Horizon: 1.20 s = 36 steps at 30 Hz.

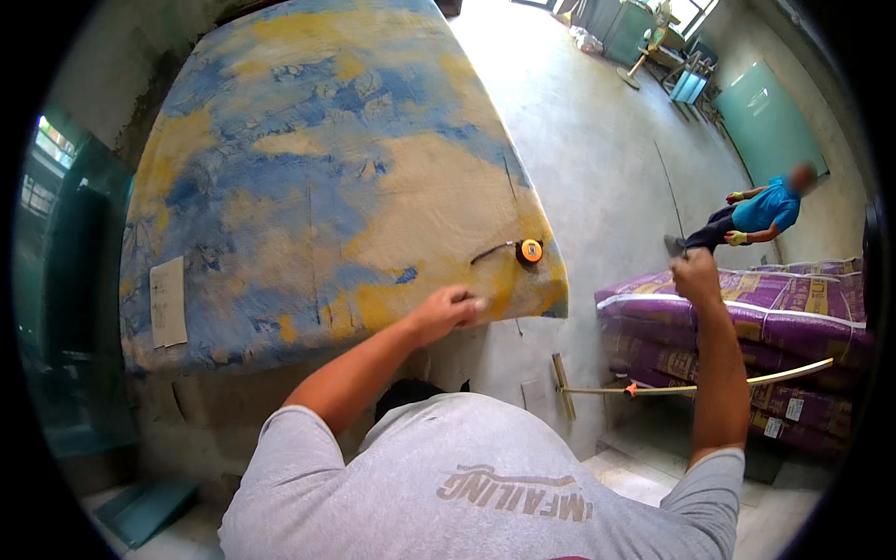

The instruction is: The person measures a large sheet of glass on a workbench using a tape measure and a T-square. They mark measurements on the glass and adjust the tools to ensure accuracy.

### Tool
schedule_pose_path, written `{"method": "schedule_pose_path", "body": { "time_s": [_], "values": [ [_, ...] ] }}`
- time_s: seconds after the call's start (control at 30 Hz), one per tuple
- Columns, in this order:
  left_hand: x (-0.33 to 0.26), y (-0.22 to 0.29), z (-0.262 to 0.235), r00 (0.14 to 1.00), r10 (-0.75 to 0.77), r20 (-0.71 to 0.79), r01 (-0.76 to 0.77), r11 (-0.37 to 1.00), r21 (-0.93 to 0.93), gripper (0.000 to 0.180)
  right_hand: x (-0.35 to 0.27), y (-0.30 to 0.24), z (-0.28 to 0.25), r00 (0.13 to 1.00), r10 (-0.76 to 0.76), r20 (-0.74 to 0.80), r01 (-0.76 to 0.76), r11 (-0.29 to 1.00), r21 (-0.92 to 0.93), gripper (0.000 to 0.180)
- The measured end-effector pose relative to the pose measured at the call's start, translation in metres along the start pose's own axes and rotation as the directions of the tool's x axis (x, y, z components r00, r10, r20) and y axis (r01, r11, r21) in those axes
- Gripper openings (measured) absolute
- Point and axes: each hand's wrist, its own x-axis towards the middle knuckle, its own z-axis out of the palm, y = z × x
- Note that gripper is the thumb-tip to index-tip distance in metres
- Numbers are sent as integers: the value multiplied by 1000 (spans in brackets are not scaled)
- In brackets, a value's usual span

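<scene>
My left hand (452,313) is over the near edge of a large cloth-covered table (271,224), its fingers curled in; anything inside them is hidden. Raised to the right, my right hand (695,276) is closed in a fist above a stack of purple packages. A thin dark line (668,187) on the floor side ends close to that fist; whether it is a held rod or a floor seam I cannot tell. An orange and black tape measure (530,251) lies on the table's right corner, with a short dark strap beside it, right of my left hand.
A long T-shaped ruler (663,389) with an orange slider passes behind my right forearm, by the purple packages (775,308). A piece of cardboard (168,303) lies on the table's left. Another person (761,210) in blue stands at right, near a leaning glass sheet (770,121).
</scene>
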Motion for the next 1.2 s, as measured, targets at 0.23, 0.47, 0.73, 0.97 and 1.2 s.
{"method": "schedule_pose_path", "body": {
  "time_s": [0.23, 0.47, 0.73, 0.97, 1.2],
  "values": [
    [49, 307, -2, 868, 483, -117, -472, 728, -497, 79, 153, -184, -203, 947, 141, -289, -87, 978, 190, 25],
    [-74, 278, -32, 560, 668, -491, -829, 454, -327, 57, 142, -297, -204, 851, -284, -442, 343, 937, 59, 14],
    [-177, 96, -36, 386, 531, -755, -906, 371, -202, 42, 110, -411, -141, 674, -662, -328, 690, 723, -40, 17],
    [-219, -66, 36, 440, 144, -887, -885, 236, -401, 42, 10, -482, -34, 607, -776, -171, 794, 597, 111, 19],
    [-174, -203, 48, 522, -357, -775, -838, -47, -543, 19, -49, -495, 80, 613, -721, -323, 790, 543, 285, 41]
  ]
}}
